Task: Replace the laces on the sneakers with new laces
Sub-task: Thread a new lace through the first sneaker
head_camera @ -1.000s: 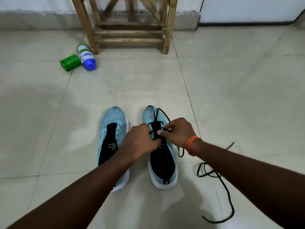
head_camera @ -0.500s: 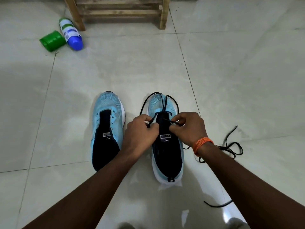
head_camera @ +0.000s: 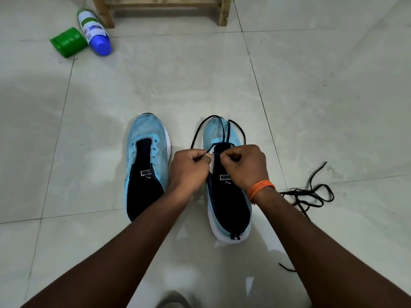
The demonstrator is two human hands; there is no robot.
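Two light-blue sneakers with dark tongues stand side by side on the tiled floor. The left sneaker [head_camera: 146, 161] has no lace. Over the right sneaker [head_camera: 226, 201] a black lace [head_camera: 219, 127] loops across the toe. My left hand [head_camera: 189, 170] pinches one strand of that lace at the sneaker's left eyelet edge. My right hand [head_camera: 244, 166], with an orange band at the wrist, pinches the lace over the tongue. A second black lace [head_camera: 311, 196] lies loose in a tangle on the floor to the right.
A green cup [head_camera: 67, 42] and a white bottle with a blue cap [head_camera: 94, 32] lie on the floor at the far left. A wooden stool frame [head_camera: 162, 5] stands at the top edge. Grey tiles surround the shoes.
The view has dropped and come closer. Both hands have drawn slightly together over the right sneaker's tongue, and the lace loops over the toe have widened.
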